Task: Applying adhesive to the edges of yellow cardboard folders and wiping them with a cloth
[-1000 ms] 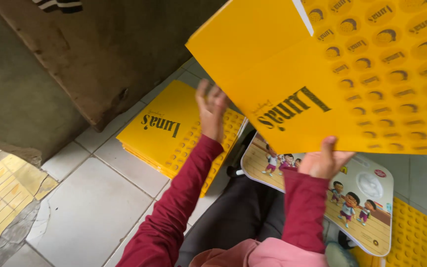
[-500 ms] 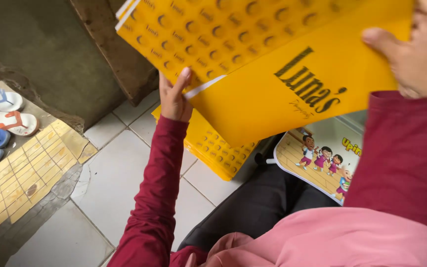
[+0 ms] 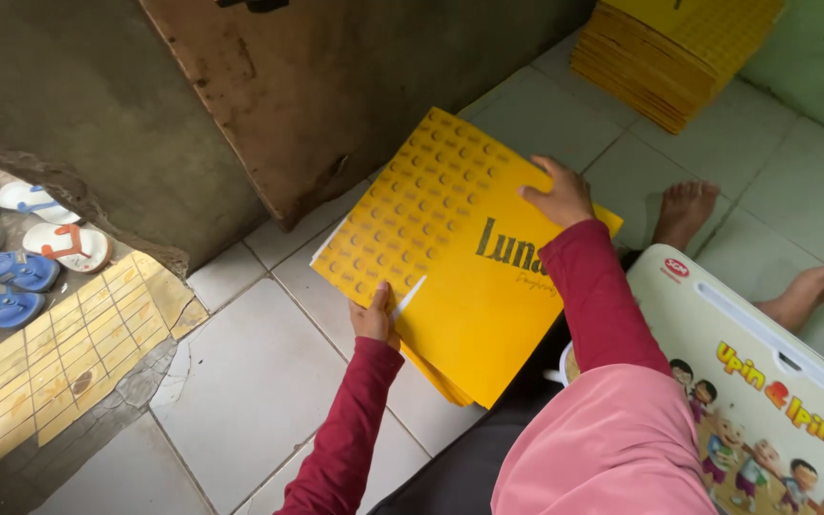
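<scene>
A flat yellow cardboard sheet (image 3: 441, 277) with a dotted pattern and dark lettering lies on top of a low yellow pile (image 3: 436, 377) on the white tiled floor. My left hand (image 3: 375, 315) grips its near edge, thumb on top. My right hand (image 3: 557, 194) rests flat on its far right part. Both arms wear dark red sleeves, and a pink cloth covers my front.
A second stack of yellow sheets (image 3: 674, 62) stands at the far right. A small white lap table with cartoon figures (image 3: 765, 381) sits by my legs; bare feet (image 3: 684, 210) show beyond it. A brown board (image 3: 336, 86) leans on the wall. Sandals (image 3: 21, 248) lie at the left.
The yellow sheet was held up in front of the camera; it has come down onto the pile on the floor, with both hands still on it.
</scene>
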